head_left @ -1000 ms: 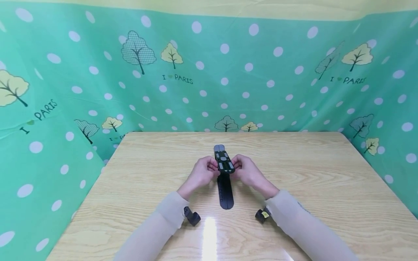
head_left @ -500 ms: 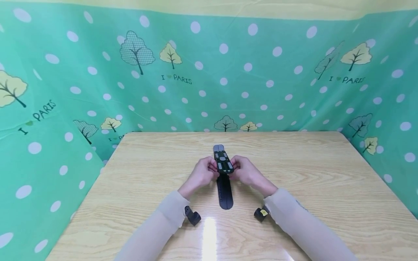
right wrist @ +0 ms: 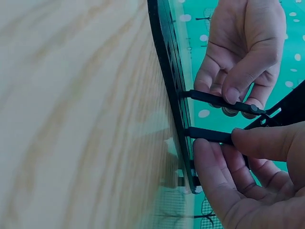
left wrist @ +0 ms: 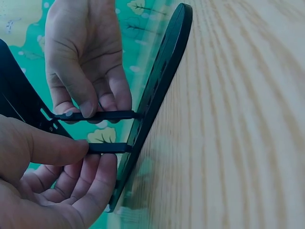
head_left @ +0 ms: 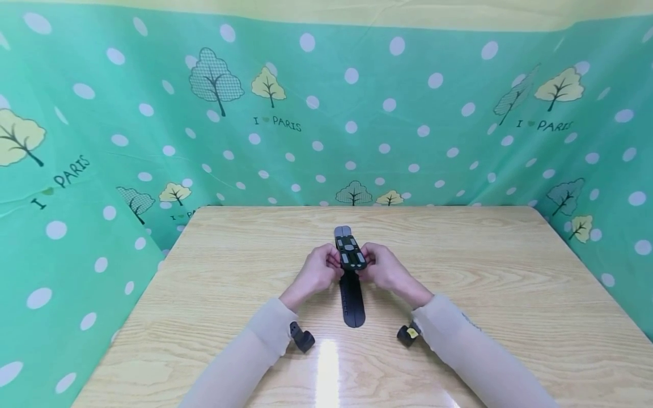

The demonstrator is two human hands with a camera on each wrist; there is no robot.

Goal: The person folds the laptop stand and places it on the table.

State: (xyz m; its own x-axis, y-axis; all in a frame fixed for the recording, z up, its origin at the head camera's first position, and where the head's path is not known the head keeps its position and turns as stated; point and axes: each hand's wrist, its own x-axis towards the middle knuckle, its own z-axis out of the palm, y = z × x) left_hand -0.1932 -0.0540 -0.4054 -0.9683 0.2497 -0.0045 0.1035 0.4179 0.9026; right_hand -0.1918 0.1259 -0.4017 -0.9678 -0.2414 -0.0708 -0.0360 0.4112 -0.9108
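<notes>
A black folding stand (head_left: 352, 303) is on the wooden table in the head view, its long base with rounded ends pointing away from me. Its tilted upper plate (head_left: 349, 252) carries grey pads. Two thin struts join plate and base; one strut (left wrist: 108, 148) shows plainly in the left wrist view. My left hand (head_left: 318, 269) pinches the left strut between thumb and fingers. On the other side, my right hand (head_left: 385, 267) pinches the right strut (right wrist: 209, 135) in the same way. In the head view the plate hides part of both sets of fingertips.
The wooden table (head_left: 229, 249) has a light glare strip near its front. Green dotted cloth (head_left: 352, 124) hangs behind and at both sides. Small black cameras (head_left: 304, 340) sit at the wrists, close above the table.
</notes>
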